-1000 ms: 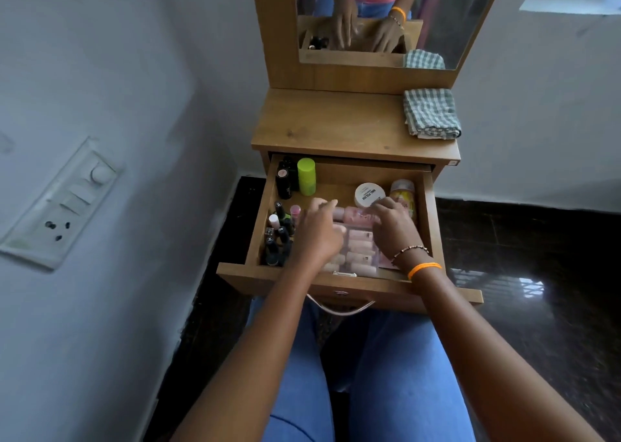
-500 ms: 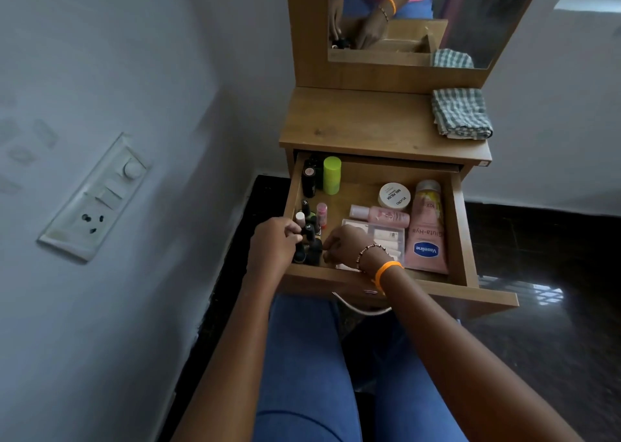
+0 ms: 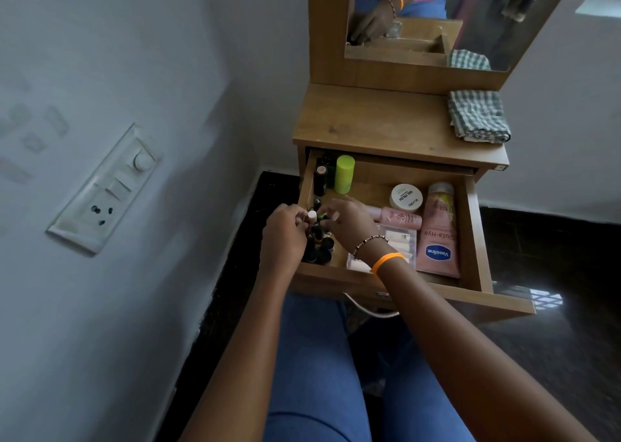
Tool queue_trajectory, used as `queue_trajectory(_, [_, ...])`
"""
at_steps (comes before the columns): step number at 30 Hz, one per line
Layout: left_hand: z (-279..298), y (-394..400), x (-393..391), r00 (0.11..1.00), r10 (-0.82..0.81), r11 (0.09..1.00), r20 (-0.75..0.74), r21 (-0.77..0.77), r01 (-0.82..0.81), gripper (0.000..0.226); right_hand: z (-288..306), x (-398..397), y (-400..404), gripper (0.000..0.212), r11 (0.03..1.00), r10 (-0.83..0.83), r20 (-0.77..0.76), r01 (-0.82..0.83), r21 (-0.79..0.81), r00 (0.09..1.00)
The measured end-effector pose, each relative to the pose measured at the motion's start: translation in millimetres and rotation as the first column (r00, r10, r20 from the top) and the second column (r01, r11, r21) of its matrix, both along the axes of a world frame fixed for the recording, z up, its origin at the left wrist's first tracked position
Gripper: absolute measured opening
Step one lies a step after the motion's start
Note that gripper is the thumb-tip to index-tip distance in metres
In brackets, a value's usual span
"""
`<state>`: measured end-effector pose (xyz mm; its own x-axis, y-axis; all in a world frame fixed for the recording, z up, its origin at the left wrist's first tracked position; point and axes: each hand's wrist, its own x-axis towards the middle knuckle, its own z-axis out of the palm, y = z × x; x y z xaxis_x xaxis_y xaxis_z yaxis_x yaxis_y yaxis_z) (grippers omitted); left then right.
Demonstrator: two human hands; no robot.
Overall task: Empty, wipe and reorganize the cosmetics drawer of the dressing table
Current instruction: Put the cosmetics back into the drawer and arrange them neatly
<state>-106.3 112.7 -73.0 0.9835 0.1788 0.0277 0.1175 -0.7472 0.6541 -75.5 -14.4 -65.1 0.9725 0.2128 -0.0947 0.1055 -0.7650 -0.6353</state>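
Observation:
The wooden drawer (image 3: 476, 240) of the dressing table stands pulled open. Several small dark nail-polish bottles (image 3: 319, 245) crowd its left side. My left hand (image 3: 284, 235) pinches a small white-capped bottle (image 3: 312, 215) above that cluster. My right hand (image 3: 347, 223) reaches in from the right, its fingertips closing on a small dark bottle (image 3: 324, 217) beside the white cap. Further right lie a clear sachet packet (image 3: 400, 240), a pink bottle (image 3: 401, 217), a white round jar (image 3: 406, 198) and a pink Vaseline tube (image 3: 438, 236). A lime-green tube (image 3: 344, 174) and a black lipstick (image 3: 320, 179) stand at the back left.
A folded checked cloth (image 3: 479, 117) lies on the right of the table top (image 3: 369, 122), below the mirror (image 3: 420, 14). The wall with a switch panel (image 3: 107, 189) is close on the left. Dark glossy floor lies to the right, and my knees are under the drawer front.
Both hands left the sachet packet in the middle and went to the bottle cluster on the left. The white-capped bottle now sits between my fingertips, slightly raised. My view swung left.

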Motion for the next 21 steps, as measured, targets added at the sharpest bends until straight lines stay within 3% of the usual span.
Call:
queue_trajectory(5, [-4.2,1.4,-0.7,1.0,-0.002,1.0,0.016,0.013,0.002,0.014,1.8,-3.5,2.4,0.014,0.993,0.101,0.053,-0.097,-0.063,0.994])
queue_trajectory(11, [-11.9,-1.2,-4.2,1.0,-0.017,0.99,0.011,0.139,0.015,0.021,1.9,-5.8,-0.5,0.023,0.965,0.176,0.048,-0.163,-0.204,0.983])
queue_trajectory(16, [-12.0,-2.0,-3.6,0.998,-0.047,0.986,0.03,0.16,0.042,0.028,3.1,-8.3,-7.7,0.022,0.956,0.191,0.06,-0.171,-0.239,0.98])
queue_trajectory(21, [-10.8,-0.2,-1.7,0.998,-0.05,0.991,0.03,0.128,0.046,0.03,7.4,-13.1,-11.2,0.029,0.972,0.171,0.082,-0.155,-0.178,0.982])
